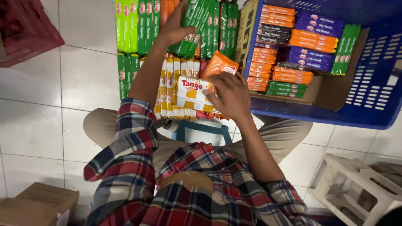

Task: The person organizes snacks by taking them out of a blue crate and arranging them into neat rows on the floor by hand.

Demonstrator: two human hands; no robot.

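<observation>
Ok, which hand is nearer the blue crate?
Right. The right hand holds a white-and-yellow packet just beside the blue crate; the left hand is farther off, on the green packets.
</observation>
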